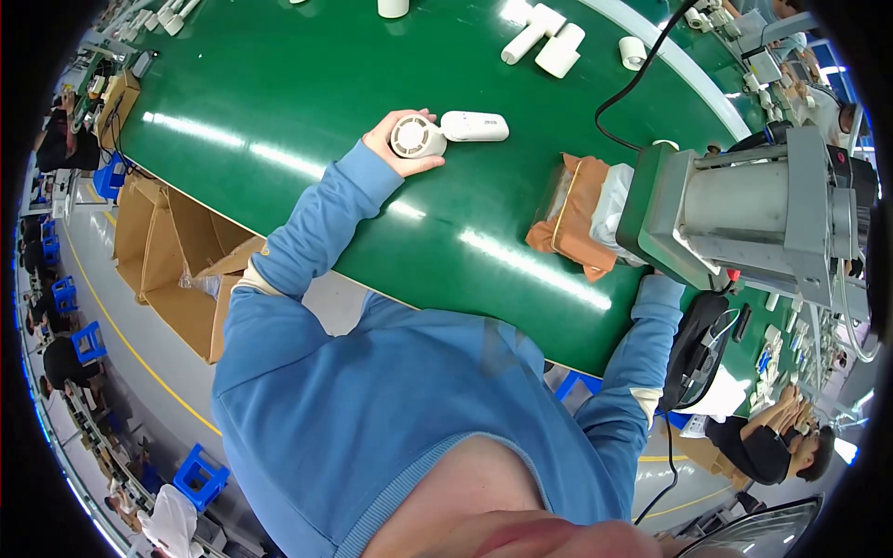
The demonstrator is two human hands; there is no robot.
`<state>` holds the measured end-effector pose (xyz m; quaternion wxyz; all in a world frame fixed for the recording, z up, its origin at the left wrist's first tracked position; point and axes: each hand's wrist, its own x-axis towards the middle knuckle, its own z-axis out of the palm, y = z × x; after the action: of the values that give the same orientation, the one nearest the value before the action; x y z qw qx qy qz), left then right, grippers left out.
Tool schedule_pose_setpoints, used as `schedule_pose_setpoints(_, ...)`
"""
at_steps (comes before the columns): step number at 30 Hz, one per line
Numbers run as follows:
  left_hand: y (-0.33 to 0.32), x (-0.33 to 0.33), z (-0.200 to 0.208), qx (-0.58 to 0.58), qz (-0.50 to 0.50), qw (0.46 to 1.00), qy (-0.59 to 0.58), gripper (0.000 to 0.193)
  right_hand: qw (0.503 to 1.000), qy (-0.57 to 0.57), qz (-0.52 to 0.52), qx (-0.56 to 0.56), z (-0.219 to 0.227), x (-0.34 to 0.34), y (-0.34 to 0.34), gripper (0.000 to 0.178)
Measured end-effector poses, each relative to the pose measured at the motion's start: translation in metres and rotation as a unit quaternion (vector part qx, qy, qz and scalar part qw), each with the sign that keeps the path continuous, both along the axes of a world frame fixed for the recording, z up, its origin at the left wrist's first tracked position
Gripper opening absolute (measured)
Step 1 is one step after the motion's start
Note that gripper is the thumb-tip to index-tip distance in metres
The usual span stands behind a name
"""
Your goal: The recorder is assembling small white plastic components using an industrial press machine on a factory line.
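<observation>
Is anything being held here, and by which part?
The left hand holds a white device by its round vented head. The right hand is hidden by the machine; whether it holds anything cannot be told.

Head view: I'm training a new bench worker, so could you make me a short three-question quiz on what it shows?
1. Which hand is holding the round white vented part?
2. True or false: an open cardboard box stands on the person's left.
3. Fill in the blank: in this view, the right sleeve runs up to the edge of a large grey ____.

Key:
1. The left hand.
2. True.
3. Machine.
</observation>
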<state>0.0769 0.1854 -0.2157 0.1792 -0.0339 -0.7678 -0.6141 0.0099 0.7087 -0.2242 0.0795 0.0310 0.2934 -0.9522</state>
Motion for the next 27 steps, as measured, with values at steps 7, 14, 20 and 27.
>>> schedule_pose_setpoints(7, 0.002, 0.003, 0.04, -0.073, -0.037, 0.995, 0.062, 0.055, 0.999, 0.036, 0.008, -0.01, -0.018, -0.016, 0.018, 0.074)
schedule_pose_setpoints(14, -0.047, 0.018, 0.03, -0.183, -0.076, 0.977, -0.076, 0.056, 0.999, 0.041, 0.002, -0.018, -0.029, -0.002, 0.041, 0.071)
schedule_pose_setpoints(20, 0.019, -0.004, 0.023, 0.06, -0.176, 0.982, 0.031, 0.057, 0.998, 0.054, -0.021, -0.004, -0.039, -0.018, 0.036, 0.069)
schedule_pose_setpoints(27, 0.096, -0.032, 0.034, 0.033, -0.25, 0.968, 0.014, 0.056, 0.998, 0.057, -0.019, -0.002, -0.057, -0.045, 0.051, 0.068)
